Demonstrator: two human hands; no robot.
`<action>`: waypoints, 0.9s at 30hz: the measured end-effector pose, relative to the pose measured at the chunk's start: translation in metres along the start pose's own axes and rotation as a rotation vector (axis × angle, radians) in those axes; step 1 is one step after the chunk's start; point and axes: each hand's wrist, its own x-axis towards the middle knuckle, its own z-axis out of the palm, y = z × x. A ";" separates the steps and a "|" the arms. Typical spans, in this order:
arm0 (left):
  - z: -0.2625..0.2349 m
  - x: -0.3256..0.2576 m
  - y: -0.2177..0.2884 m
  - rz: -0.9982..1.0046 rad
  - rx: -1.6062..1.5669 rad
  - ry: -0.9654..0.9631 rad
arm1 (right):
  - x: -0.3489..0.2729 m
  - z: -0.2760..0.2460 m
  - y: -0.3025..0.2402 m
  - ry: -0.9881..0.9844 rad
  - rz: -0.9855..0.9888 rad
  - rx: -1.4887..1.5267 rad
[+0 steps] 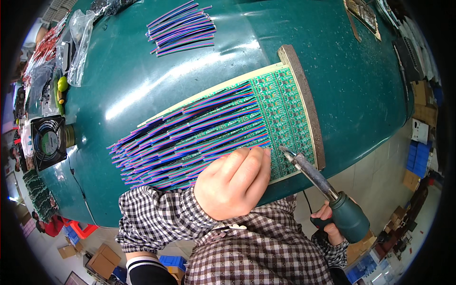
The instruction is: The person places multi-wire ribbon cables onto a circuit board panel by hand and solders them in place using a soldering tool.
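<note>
A panel of green circuit boards (286, 114) lies slanted in front of me. Rows of multicoloured wires (190, 128) cover its left and middle parts. My left hand (232, 183) rests over the panel's near side, its fingers curled and pressed together beside the wire ends; what they pinch is hidden. In my right hand (328, 223) is a soldering iron (349, 216) with a dark green handle. Its tip points up and left, just right of my left fingertips, over the bare boards; I cannot tell whether it touches them.
A brown bar (304, 104) edges the panel on the right. Farther back on the green table (118, 57) lies a bundle of loose wires (181, 28). A black fan (48, 142) and plastic bags (80, 42) are at the left. A worn metal piece (363, 18) lies at the far right.
</note>
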 end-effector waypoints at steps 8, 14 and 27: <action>0.002 0.003 -0.001 -0.011 -0.029 0.024 | 0.045 -0.008 0.006 -0.072 -0.055 0.769; -0.032 0.005 0.004 -0.166 -0.096 -0.092 | 0.171 -0.006 0.010 -0.045 -0.177 1.307; 0.036 0.040 -0.181 -0.446 -0.125 0.040 | 0.181 -0.041 0.018 -0.367 -0.075 1.206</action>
